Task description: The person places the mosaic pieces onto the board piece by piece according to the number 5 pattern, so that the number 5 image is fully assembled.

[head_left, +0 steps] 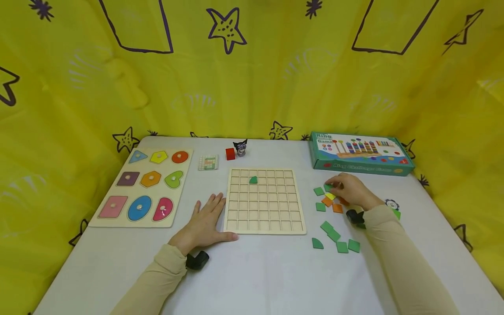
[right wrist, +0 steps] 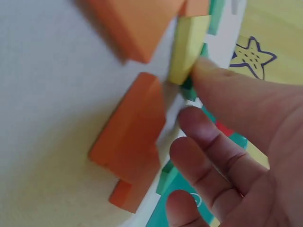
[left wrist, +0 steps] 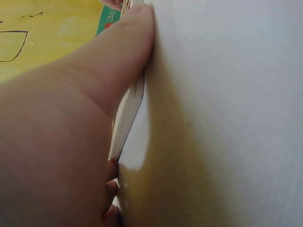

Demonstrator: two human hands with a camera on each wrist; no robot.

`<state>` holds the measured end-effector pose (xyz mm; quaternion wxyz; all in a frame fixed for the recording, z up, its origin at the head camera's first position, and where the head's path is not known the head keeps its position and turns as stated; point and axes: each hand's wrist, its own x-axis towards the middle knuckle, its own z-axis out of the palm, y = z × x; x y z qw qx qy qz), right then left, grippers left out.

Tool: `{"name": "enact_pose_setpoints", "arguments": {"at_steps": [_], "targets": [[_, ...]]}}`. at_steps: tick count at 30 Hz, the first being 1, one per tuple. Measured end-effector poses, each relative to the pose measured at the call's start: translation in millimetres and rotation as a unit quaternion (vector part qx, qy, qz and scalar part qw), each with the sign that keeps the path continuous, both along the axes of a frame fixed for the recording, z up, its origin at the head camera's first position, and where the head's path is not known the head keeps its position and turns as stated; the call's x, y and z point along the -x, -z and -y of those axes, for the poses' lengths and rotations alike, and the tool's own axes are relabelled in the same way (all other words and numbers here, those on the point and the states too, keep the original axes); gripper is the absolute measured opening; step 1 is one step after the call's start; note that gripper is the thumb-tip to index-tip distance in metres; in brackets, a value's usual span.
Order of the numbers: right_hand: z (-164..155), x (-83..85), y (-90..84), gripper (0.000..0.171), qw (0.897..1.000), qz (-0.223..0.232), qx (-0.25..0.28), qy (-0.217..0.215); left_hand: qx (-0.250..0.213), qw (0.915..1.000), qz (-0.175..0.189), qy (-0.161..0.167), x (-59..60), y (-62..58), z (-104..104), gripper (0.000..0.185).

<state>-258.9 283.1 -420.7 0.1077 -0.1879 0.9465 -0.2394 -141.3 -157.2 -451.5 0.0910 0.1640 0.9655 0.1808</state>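
A square wooden grid board [head_left: 265, 233] lies mid-table, with one green quarter-circle tile [head_left: 253, 180] in its upper rows. My left hand [head_left: 204, 223] rests spread on the table, its thumb along the board's front-left corner and its fingertips by the left edge. Over the loose tiles at right, my right hand [head_left: 351, 190] pinches a green tile [head_left: 327, 187] between thumb and forefinger. In the right wrist view, a yellow tile [right wrist: 187, 49] lies right beside the thumb, and orange tiles [right wrist: 130, 125] lie below the curled other fingers.
Several more green tiles [head_left: 342, 247] lie nearer the front right. A green game box [head_left: 362, 153] stands at the back right. A shape puzzle board [head_left: 135, 183] lies at left. A pattern card [head_left: 208, 162], red block [head_left: 230, 154] and small figurine [head_left: 241, 148] sit behind the grid.
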Motion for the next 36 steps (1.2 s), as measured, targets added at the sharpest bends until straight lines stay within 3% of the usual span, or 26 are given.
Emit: {"name": "enact_pose_setpoints", "arguments": {"at_steps": [6, 12, 16, 20, 24, 31, 36], "targets": [[0.1, 5.0, 5.9, 0.026, 1.000, 0.000, -0.021, 0.016, 0.007, 1.0000, 0.000, 0.001, 1.0, -1.3, 0.0, 0.118], [8.4, -1.9, 5.4, 0.030, 0.997, -0.016, -0.058, 0.040, 0.012, 0.9999, -0.003, 0.003, 1.9, -1.1, 0.0, 0.118], [23.4, -5.7, 1.0, 0.032, 0.998, -0.029, -0.025, 0.048, 0.016, 0.9999, -0.001, 0.001, 1.9, 0.0, 0.1, 0.118], [56.8, -4.3, -3.8, 0.034, 0.997, -0.064, 0.043, 0.024, 0.014, 0.9999, -0.001, -0.004, 1.3, 1.1, 1.0, 0.119], [99.3, 0.4, -5.8, 0.033, 0.993, -0.092, 0.070, -0.014, 0.009, 1.0000, 0.001, -0.004, 0.4, 1.5, 0.9, 0.118], [154.2, 14.8, -1.6, 0.028, 0.991, -0.095, 0.035, -0.084, 0.005, 1.0000, -0.001, -0.002, 0.7, 1.5, -0.5, 0.117], [172.9, 22.2, -1.1, 0.029, 0.994, -0.068, 0.006, -0.081, 0.011, 0.9999, 0.002, -0.002, 1.7, 1.0, -1.2, 0.118]]}}
